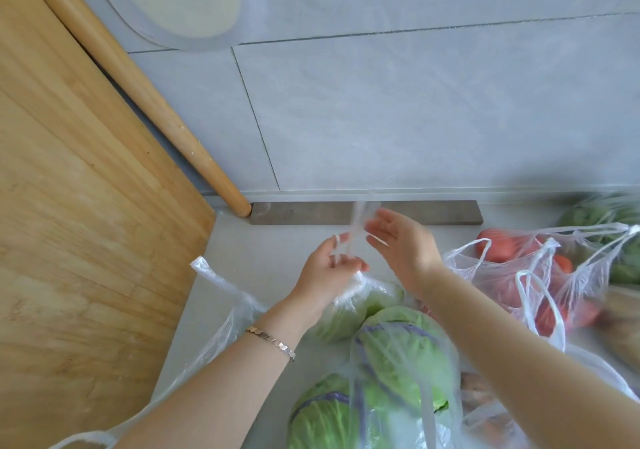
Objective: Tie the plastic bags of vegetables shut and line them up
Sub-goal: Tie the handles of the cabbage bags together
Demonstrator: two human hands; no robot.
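A clear plastic bag with a pale green cabbage (346, 310) lies on the grey counter, its neck gathered into a twist. My left hand (329, 268) pinches that twisted neck, with a handle strip looped over a finger. Just right of the strip is my right hand (401, 244), fingers spread and touching the blurred, upright handle strip (360, 220). In front sits a second bag with green cabbages (398, 362), handles loose. At the right, a bag of red tomatoes (519, 268) stands untied.
A large wooden cutting board (86, 206) and a wooden rolling pin (149, 102) lean against the tiled wall on the left. A grey strip (433, 213) runs along the wall base. An empty clear bag (221, 310) lies at left; a bag of green vegetables (602, 216) at far right.
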